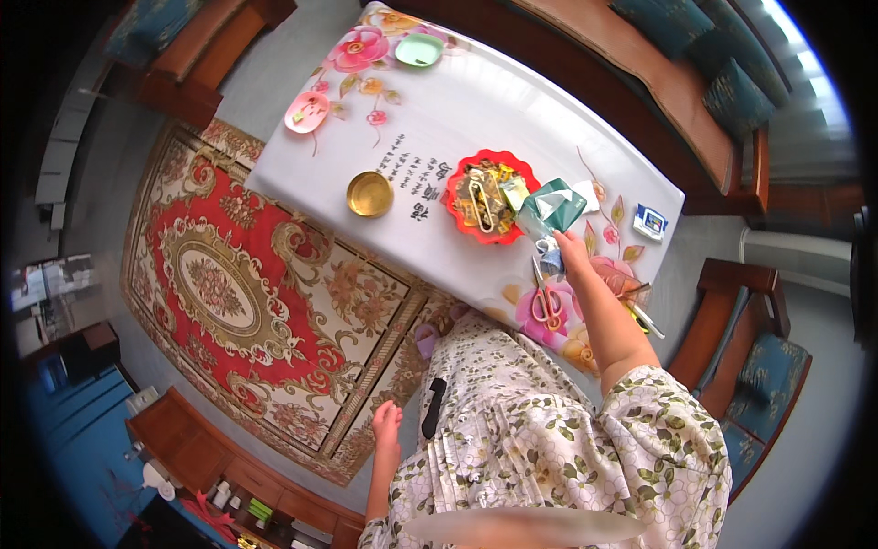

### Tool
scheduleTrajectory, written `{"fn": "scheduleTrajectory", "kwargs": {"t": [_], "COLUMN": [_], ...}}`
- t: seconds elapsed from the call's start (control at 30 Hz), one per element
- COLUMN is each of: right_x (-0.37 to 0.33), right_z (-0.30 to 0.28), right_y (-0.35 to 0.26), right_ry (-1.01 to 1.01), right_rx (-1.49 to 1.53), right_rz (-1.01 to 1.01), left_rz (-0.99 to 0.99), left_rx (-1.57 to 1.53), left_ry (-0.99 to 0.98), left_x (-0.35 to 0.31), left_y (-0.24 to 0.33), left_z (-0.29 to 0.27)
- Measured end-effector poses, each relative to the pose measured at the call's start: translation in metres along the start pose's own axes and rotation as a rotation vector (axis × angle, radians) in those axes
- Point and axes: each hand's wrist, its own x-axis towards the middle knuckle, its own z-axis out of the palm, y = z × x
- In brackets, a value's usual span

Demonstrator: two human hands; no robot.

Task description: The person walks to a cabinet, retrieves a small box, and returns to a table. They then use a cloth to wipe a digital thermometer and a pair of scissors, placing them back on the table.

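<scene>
My right hand (pixel 572 252) reaches over the table, its fingers closed on the lower edge of a green and white soft packet (pixel 554 207). Beside that packet stands a red scalloped bowl (pixel 495 240) filled with small wrapped pieces, with a long pale loop-shaped item lying on top. Just below my hand is a small blue and white item (pixel 550 256), partly hidden. Orange-handled scissors (pixel 548 309) lie nearer to me on the tablecloth. My left hand (pixel 387 421) hangs low at my side, away from the table, fingers curled with nothing visible in them.
On the white flowered tablecloth (pixel 320 178) are a gold round tin (pixel 370 194), a pink dish (pixel 306 112), a green dish (pixel 419 50) and a blue-white packet (pixel 649 222). Wooden seats with cushions (pixel 739 96) flank the table. A red patterned rug (pixel 247 302) covers the floor at left.
</scene>
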Motion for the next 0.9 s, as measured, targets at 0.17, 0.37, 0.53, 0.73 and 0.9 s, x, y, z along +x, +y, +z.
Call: {"fn": "scheduleTrajectory", "kwargs": {"t": [0.17,0.37,0.53,0.73,0.9], "right_x": [-0.014,-0.100,-0.134,-0.131,-0.105], "right_z": [-0.026,0.004,0.017,0.019,0.015], "right_y": [0.023,0.028,0.066,0.086,0.074], "right_ry": [0.043,-0.322,-0.551,-0.571,-0.568], "right_rx": [-0.469,-0.676,-0.917,-1.221,-1.425], "right_rz": [-0.136,-0.240,-0.186,-0.272,-0.436], "left_rz": [-0.002,-0.024,0.007,-0.016,-0.033], "left_rx": [0.040,0.084,0.095,0.091,0.059], "left_ry": [-0.037,-0.059,-0.043,-0.053,-0.021], "left_x": [0.001,-0.004,0.001,-0.015,-0.016], "left_y": [0.013,0.030,0.039,0.041,0.015], "left_z": [0.006,0.014,0.022,0.030,0.025]}}
